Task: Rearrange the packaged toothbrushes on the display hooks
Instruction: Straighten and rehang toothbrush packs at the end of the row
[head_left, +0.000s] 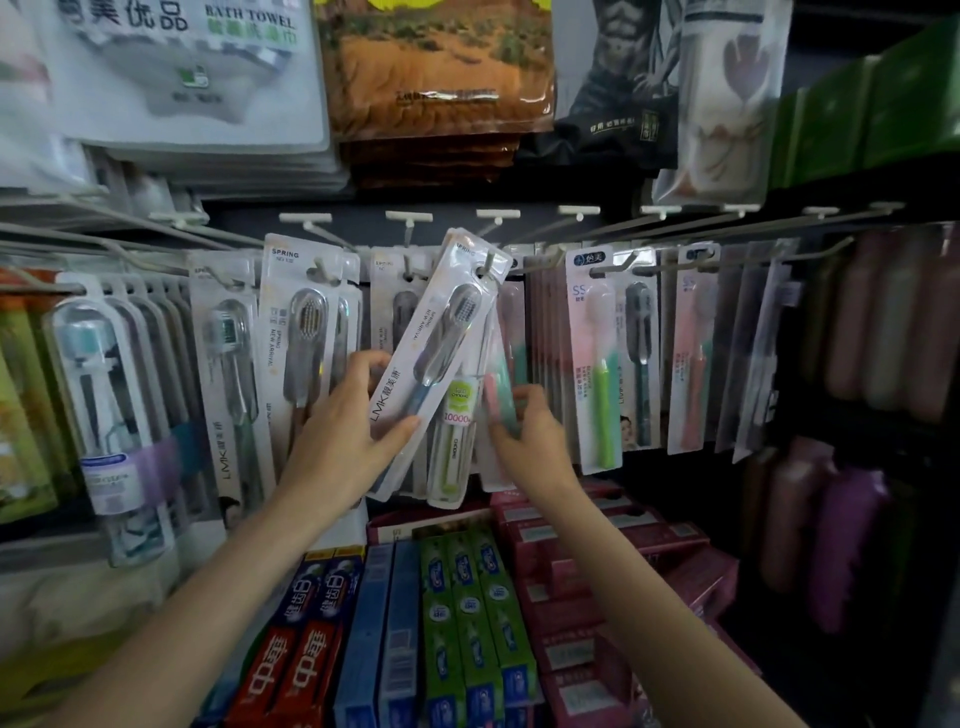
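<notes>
Dark shop display wall (675, 499) crowded with hanging goods, seen from head height looking slightly down; up top, large flat packs of bath towels in white and rust-brown wrappers (436, 78), hung high as bulky stock; below, a row of long white wire display hooks (566, 254) jutting forward, each threaded through the punched holes of clear-and-white carded toothbrush packs so they hang face-out; at the bottom, red, blue and green toothpaste cartons (457, 613) stacked on a lower shelf.

Centre of view: a white carded pack holding a grey-bristled, blue-handled toothbrush (441, 353), tilted with its foot swung left, its hanging hole apparently still on the hook tip (488, 262), probably being slid on or off; behind it, a green-handled toothbrush pack (454, 441) hanging from the same cluster.

Left hand (348, 436): grip clamped on the lower end of the tilted pack, thumb across its face, fingers behind, steering the angle.

Right hand (524, 421): blurred; fingers curled at the edges of the neighbouring pink and green packs (501, 400), seemingly parting them; grip state not clear enough to tell.
</notes>
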